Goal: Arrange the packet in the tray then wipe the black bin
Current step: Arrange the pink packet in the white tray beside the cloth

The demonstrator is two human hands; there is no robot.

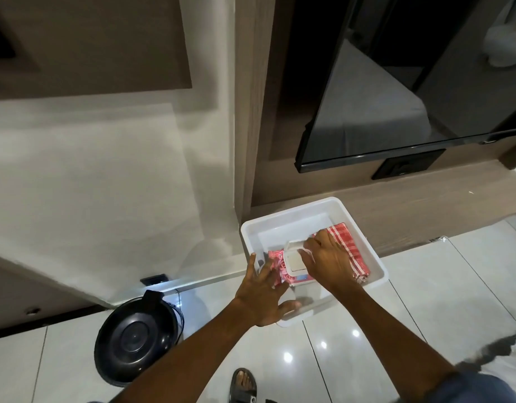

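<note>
Inside the white rectangular plastic tray (364, 228), toward its near-left part, lies the pink wet-wipe packet (275, 270) with a white flip lid (294, 257) standing open. The right hand (328, 258) reaches over the packet, its grip pinching a white wipe (307, 253) at the lid opening. The left hand (265, 298) lies flat with fingers spread, pressing the packet's near-left end, its thumb over the tray's near rim. Beside the packet, under the right hand, a folded red-and-white striped cloth (351, 245) fills the tray's right side up to the wall; the far-left part of the tray floor is bare.

The tray sits on the glossy white tiled floor (425, 286), its far corner touching a low wood-grain ledge (410, 205) and its left corner close to the white wall (105, 199). Open tile lies to the tray's right and near side.

Well apart to the near-left stands the round black plastic bin (136, 337), lid shut, close to the wall's base, with bare tile between it and the tray. A sandalled foot (243, 385) stands near the lower edge, between the two forearms. Above the ledge hangs a dark flat screen (396, 97)
</note>
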